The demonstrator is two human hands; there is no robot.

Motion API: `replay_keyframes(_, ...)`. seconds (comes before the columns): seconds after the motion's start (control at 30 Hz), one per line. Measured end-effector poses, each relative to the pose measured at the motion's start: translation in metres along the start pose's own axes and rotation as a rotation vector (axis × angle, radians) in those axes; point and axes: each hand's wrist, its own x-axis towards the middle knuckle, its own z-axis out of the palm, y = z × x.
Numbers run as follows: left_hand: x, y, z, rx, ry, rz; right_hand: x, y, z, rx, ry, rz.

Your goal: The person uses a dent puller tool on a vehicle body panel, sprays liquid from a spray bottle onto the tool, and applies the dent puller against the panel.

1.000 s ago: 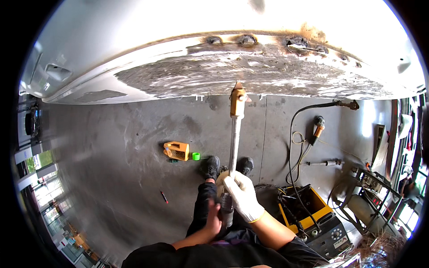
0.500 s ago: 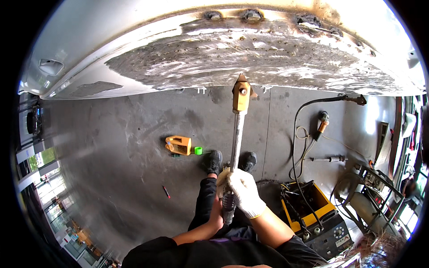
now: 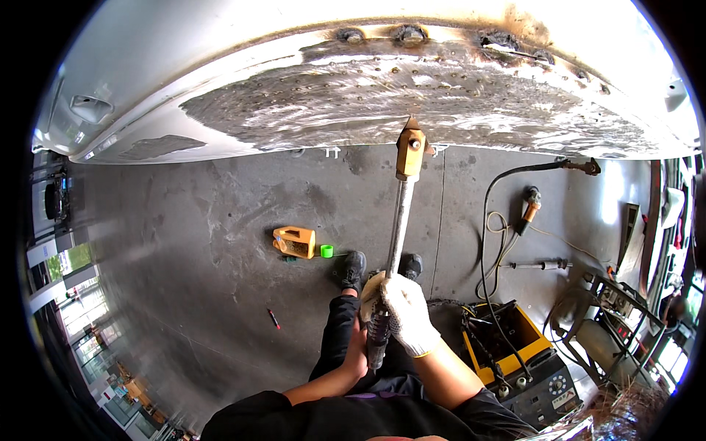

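Observation:
A slide-hammer dent puller [image 3: 400, 224] with a long metal rod, a brass head and a pointed tip slants up and slightly right before me. My right hand [image 3: 409, 314], in a white knit glove, is closed round the rod just above its dark ribbed grip. Close beside it, my left hand [image 3: 372, 292] is also gloved and closed on the puller, partly hidden behind the grip. The tip overlaps the lower part of a white vehicle panel [image 3: 434, 92], ground to bare metal and dotted with small marks. Whether tip and metal touch, I cannot tell.
A yellow and black welding machine [image 3: 540, 386] stands at right, its black cable [image 3: 486, 220] looping over the floor. Nearby lie an angle grinder [image 3: 529, 209] and a metal rod tool [image 3: 544, 264]. An orange jug [image 3: 296, 242], a green cap [image 3: 326, 251] and a red marker [image 3: 273, 317] lie left.
The puller's head has swung a little to the right and up along the panel, so its rod leans further right. Both hands keep their hold, my right hand shifted slightly right.

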Motion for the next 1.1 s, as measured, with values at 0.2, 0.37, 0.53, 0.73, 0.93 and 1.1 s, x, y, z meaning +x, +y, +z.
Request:
replay_keyframes(0.2,0.004,-0.004,0.0,-0.041,-0.015,0.063,0.0,0.004,-0.001,0.021,-0.011,-0.004)
replay_keyframes(0.37,0.004,-0.009,-0.007,-0.044,-0.01,0.019,-0.001,0.002,0.002,-0.039,0.002,-0.001)
replay_keyframes(0.53,0.011,-0.017,-0.023,-0.092,-0.093,-0.045,-0.005,-0.002,0.013,-0.112,0.107,-0.015)
replay_keyframes(0.73,0.021,-0.019,-0.042,-0.073,-0.178,-0.276,-0.004,-0.016,0.009,-0.344,-0.013,-0.114)
replay_keyframes(0.93,0.022,-0.016,-0.042,-0.001,-0.349,-0.404,0.004,0.006,-0.004,-0.23,-0.124,-0.345)
replay_keyframes(1.1,0.023,-0.014,-0.047,-0.071,-0.315,-0.405,0.005,-0.018,-0.002,-0.044,-0.202,-0.005)
